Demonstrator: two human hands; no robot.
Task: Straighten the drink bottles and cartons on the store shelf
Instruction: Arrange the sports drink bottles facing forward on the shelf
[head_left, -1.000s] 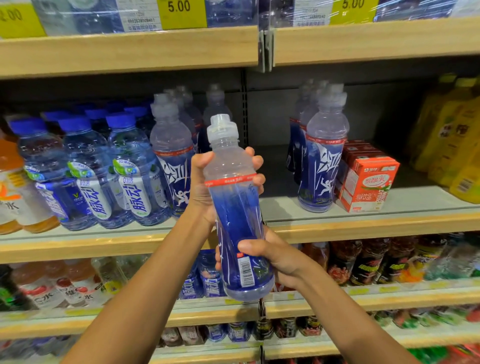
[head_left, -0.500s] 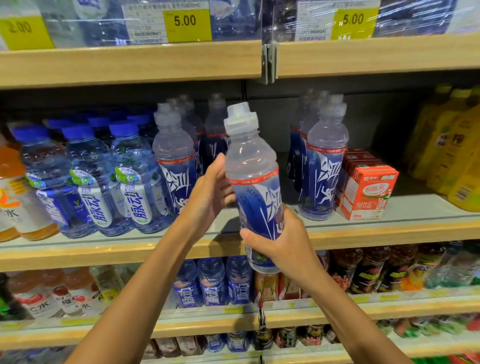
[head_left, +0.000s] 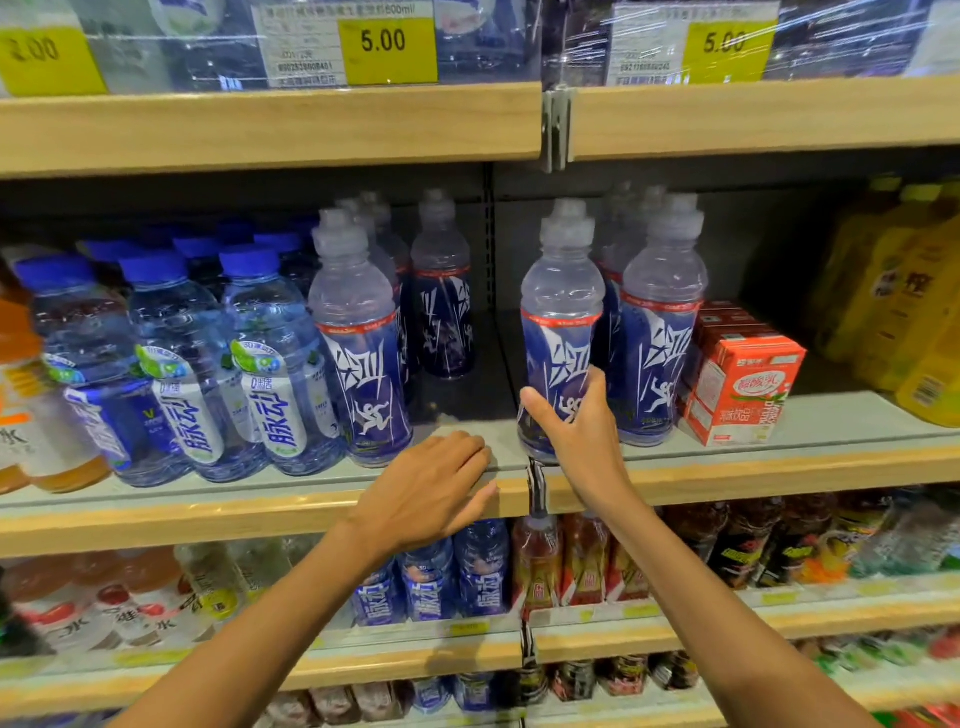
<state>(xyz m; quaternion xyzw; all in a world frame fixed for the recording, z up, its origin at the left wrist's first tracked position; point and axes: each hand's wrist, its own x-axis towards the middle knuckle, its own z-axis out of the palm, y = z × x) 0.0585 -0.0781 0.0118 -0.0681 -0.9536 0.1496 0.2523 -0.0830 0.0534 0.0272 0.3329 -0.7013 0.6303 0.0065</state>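
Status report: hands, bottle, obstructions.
Left hand open, at shelf edge. Right hand grips blue bottle, upright at shelf front. Matching bottle close on its right.

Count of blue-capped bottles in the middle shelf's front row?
3 blue-capped bottles: left, middle, right, beside the orange drink. More stand behind them, partly hidden.

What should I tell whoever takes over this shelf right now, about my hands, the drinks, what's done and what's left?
Left hand: open, resting on the shelf edge, holding nothing.
Right hand: grips a blue sports bottle low down; it stands upright at the shelf front, label outward.
Done: that bottle is lined up beside its twin, red cartons to the right.
Left: release it; probably pull the set-back bottle forward into the gap.
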